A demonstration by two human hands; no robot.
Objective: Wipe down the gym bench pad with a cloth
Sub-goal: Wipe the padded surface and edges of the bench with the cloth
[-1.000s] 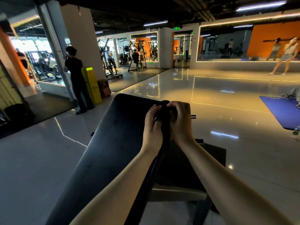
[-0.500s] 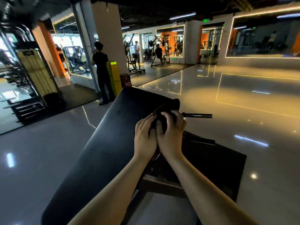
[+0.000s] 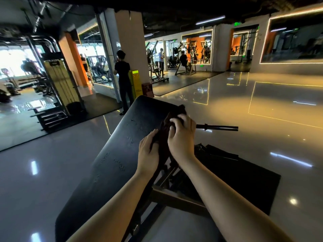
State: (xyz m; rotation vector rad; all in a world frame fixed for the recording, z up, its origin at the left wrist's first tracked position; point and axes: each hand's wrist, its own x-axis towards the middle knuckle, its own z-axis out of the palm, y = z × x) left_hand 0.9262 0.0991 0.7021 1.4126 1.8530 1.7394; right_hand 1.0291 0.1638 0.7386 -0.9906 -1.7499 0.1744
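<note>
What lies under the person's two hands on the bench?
A dark cloth, bunched along the right edge of the bench pad. The left hand and right hand both hold it. The part beneath the palms is covered.

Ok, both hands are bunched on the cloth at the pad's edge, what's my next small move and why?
Probably slide the cloth left across the bench pad. The left hand and right hand grip it bunched at the pad's right edge, and pale specks show on the surface beside them.
</note>
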